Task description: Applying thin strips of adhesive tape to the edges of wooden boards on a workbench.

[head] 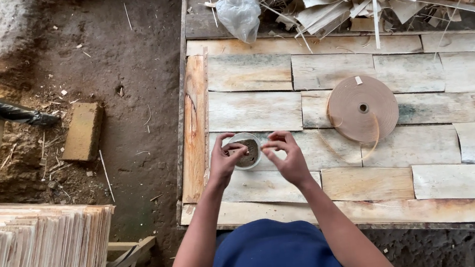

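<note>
Both my hands are up over the near edge of the bench. My left hand [225, 160] has thumb and fingertips pinched over the rim of a small round clear cup [246, 150]; looks like it's touching the rim, but whether it's actually gripping the cup I can't tell. My right hand [288, 156] hovers just right of the cup, thumb and forefinger pinched together on something too small to make out. The cup sits on the veneer sheets [330, 111] near the bench's left side, and holds a dark brown fill, grainy-looking; can't say what it is. To the right of my hands, close by, a tan tape roll [363, 108] lies flat, with a loose tail curling off toward me. The sheets are pale patchwork strips covering the whole bench. At the far edge: a crumpled clear plastic bag [239, 13], contents not visible, and a heap of wood offcuts [390, 6]. Off the bench to the left: dirt floor [123, 75], a wooden block [82, 132], and a stack of thin sheets [34, 258] at lower left.
</note>
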